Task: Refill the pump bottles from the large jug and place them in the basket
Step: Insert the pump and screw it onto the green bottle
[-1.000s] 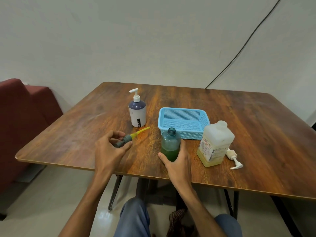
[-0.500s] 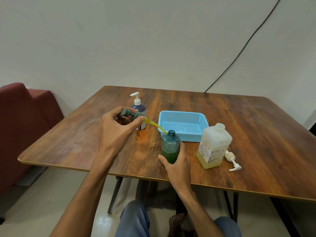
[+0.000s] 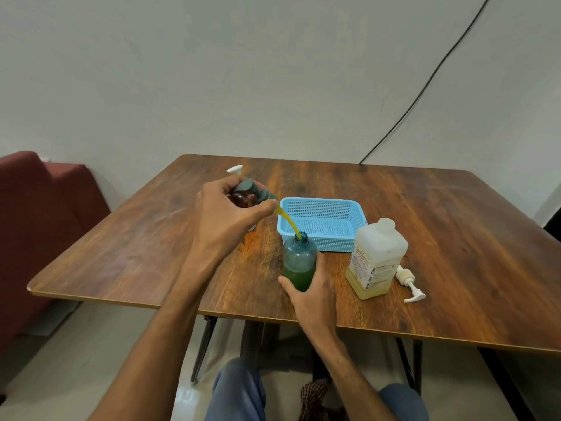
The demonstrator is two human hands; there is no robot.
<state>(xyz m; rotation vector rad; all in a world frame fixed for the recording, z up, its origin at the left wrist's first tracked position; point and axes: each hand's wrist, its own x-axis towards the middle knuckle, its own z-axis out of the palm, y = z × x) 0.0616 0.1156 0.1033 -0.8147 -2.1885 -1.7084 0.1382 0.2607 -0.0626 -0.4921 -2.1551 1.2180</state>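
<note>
My left hand (image 3: 226, 212) grips a grey pump head (image 3: 254, 192) above the table, and the tip of its yellow tube (image 3: 289, 223) is in the mouth of the teal bottle (image 3: 299, 259). That bottle stands upright with green liquid in its lower part, and my right hand (image 3: 314, 294) holds it from the near side. The large pale jug (image 3: 375, 258) with yellowish liquid stands to the right, capless. A blue basket (image 3: 321, 221) sits behind the bottle with nothing in it. A second pump bottle's white nozzle (image 3: 235, 169) shows behind my left hand; its body is mostly hidden.
A white pump head (image 3: 409, 284) lies on the wooden table (image 3: 455, 238) right of the jug. A red sofa (image 3: 36, 223) stands to the left. A black cable (image 3: 425, 86) runs down the wall to the table's far edge. My knees show below the table's near edge.
My left hand lifted the grey pump head off the table and carried it up and right, bringing the yellow tube's tip into the teal bottle's mouth. My right hand stayed on the bottle.
</note>
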